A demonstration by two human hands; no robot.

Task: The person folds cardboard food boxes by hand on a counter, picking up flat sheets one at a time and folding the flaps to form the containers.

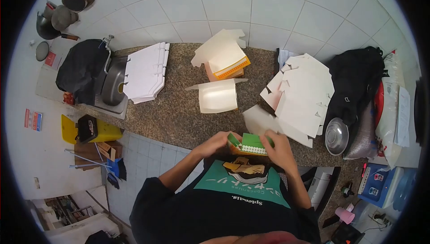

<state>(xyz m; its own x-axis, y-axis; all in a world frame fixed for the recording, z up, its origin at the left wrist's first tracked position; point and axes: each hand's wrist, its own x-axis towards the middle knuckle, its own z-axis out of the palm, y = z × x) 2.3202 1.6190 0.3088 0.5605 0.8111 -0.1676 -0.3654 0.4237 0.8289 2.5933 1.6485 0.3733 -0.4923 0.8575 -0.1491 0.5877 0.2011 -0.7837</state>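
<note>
At the counter's front edge, close to my shirt, both hands hold a cardboard box [254, 144] printed green and orange, with rows of white shapes along it. My left hand [215, 143] is closed at its left end, fingers partly hidden. My right hand [279, 149] grips the right end with the thumb on the green face. A pale cardboard flap [261, 119], smeared by motion, stands up behind the box. Ahead on the counter sits a folded white-inside box [218, 97]. Beyond it are more opened boxes [224, 58], one with an orange patterned edge.
Flat white cartons are stacked on the left [145, 71] beside the sink [114, 83], and a larger pile [304, 94] lies right. A metal bowl [337, 136], a black bag [356, 80] and sacks [389, 109] line the right end. The tiled wall [226, 4] bounds the back.
</note>
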